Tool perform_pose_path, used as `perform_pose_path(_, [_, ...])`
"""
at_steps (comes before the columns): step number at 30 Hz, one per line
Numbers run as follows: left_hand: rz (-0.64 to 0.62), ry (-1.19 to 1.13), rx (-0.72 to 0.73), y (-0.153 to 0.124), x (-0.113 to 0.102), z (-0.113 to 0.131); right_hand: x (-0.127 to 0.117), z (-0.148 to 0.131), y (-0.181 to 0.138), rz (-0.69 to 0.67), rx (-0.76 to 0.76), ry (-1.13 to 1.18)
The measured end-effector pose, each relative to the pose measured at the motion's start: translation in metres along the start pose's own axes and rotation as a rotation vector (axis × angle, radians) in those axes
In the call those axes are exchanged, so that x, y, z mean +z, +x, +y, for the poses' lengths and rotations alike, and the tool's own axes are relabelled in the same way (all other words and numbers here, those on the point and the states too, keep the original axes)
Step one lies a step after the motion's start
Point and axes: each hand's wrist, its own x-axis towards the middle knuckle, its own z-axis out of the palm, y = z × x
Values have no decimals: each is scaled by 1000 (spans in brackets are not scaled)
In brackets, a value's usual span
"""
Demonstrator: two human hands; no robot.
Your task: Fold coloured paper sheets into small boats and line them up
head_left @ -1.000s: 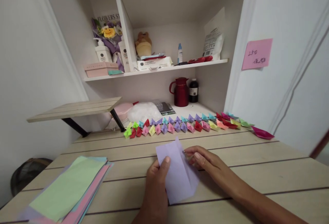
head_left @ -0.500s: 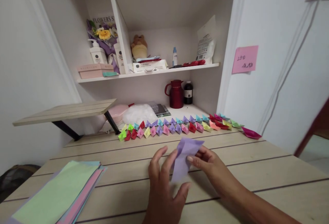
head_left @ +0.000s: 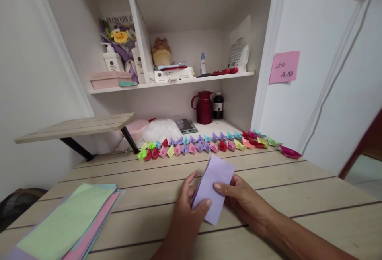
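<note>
A folded sheet of purple paper [head_left: 219, 172], now a narrow rectangle, is tilted above the wooden table between my two hands. My left hand [head_left: 191, 208] pinches its lower left edge, thumb on the front face and fingers behind. From the right, my right hand [head_left: 238, 194] grips it with the thumb flat on the front; the other fingers are mostly hidden behind the paper. Beyond the hands, small folded paper boats [head_left: 199, 146] in many colours stand in two rows along the table's back.
A stack of coloured paper [head_left: 68, 220], green on top, lies at the table's left front. Behind it is a raised wooden stand [head_left: 77, 126] on black legs. A red jug [head_left: 204, 108] and a dark bottle [head_left: 218, 106] stand under the shelf. One magenta boat [head_left: 290, 152] sits at the far right.
My left hand, its fingers spread beside the paper before, has closed on its left edge. The paper has turned from a loose, angled shape to a flat rectangle facing me.
</note>
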Motion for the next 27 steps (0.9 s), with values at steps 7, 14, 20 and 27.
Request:
perform_pose_path(7, [140, -6, -4, 5, -10, 6, -10, -5, 5, 67, -49, -16])
perform_pose_path(14, [151, 182, 8, 2, -8, 12, -14, -9, 7, 102, -55, -37])
perform_pose_path(20, [148, 301, 53, -5, -1, 19, -20, -19, 6, 143, -25, -243])
perform_pose_path(27, [358, -34, 20, 6, -13, 14, -27, -14, 8, 57, 11, -328])
